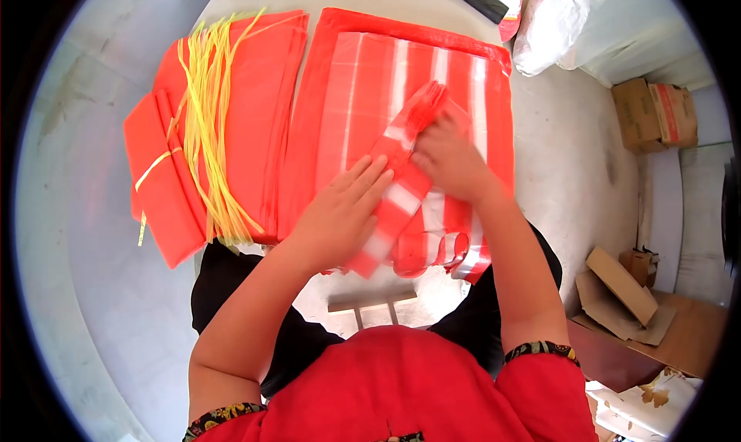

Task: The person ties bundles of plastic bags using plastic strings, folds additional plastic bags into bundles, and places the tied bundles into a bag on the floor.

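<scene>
A red-and-white striped plastic bag, folded into a long narrow strip, lies slantwise over a stack of flat striped bags. My left hand rests on the strip's left side with its fingers stretched out; its thumb is hidden. Against the right side of the strip, near its upper part, is my right hand. Its fingers look bent but are smeared by motion, so I cannot tell whether they grip the plastic. Loose striped plastic curls at the stack's near edge.
Left of the stack lie red sheets with a bunch of yellow ties across them. A folded red bundle bound with a yellow tie is beside these. Cardboard boxes and an opened carton stand at the right.
</scene>
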`<act>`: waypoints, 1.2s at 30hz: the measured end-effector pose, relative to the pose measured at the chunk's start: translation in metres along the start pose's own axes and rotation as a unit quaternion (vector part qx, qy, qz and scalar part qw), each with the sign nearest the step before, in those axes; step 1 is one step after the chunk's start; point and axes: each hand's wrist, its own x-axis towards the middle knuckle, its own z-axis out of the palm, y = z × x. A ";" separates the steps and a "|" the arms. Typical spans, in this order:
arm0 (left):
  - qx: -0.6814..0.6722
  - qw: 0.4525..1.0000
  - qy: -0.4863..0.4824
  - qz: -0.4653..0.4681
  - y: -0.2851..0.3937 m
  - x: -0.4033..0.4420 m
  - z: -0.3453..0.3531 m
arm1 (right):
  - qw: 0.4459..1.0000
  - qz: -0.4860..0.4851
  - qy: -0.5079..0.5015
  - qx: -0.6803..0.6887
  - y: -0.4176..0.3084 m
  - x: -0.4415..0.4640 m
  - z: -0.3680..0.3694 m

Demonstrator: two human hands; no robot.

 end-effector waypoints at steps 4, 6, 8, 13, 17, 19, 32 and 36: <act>0.012 1.000 0.003 0.012 0.000 0.000 -0.001 | 0.976 0.195 0.090 -0.043 0.014 0.008 -0.025; 0.006 1.000 0.005 0.012 0.001 0.003 -0.002 | 0.932 0.247 0.259 0.053 0.029 -0.004 -0.011; -0.004 1.000 0.005 0.011 0.000 0.002 -0.001 | 0.939 0.214 0.261 0.071 -0.002 -0.014 -0.010; -0.024 1.000 0.015 -0.004 0.001 0.001 0.002 | 0.931 0.170 0.230 0.227 -0.081 -0.016 0.032; -0.064 0.995 0.063 -0.037 0.012 0.000 0.007 | 0.953 0.172 0.201 0.146 -0.061 0.011 0.045; -0.051 0.996 0.060 -0.038 0.011 0.003 0.009 | 0.976 0.113 0.177 0.056 -0.071 0.023 0.020; 0.094 0.995 -0.038 0.010 0.018 -0.030 0.005 | 0.994 0.096 0.051 -0.007 -0.015 0.054 0.040; 0.062 0.990 -0.109 0.061 0.022 -0.078 -0.014 | 0.994 0.098 0.051 0.008 -0.022 0.047 0.029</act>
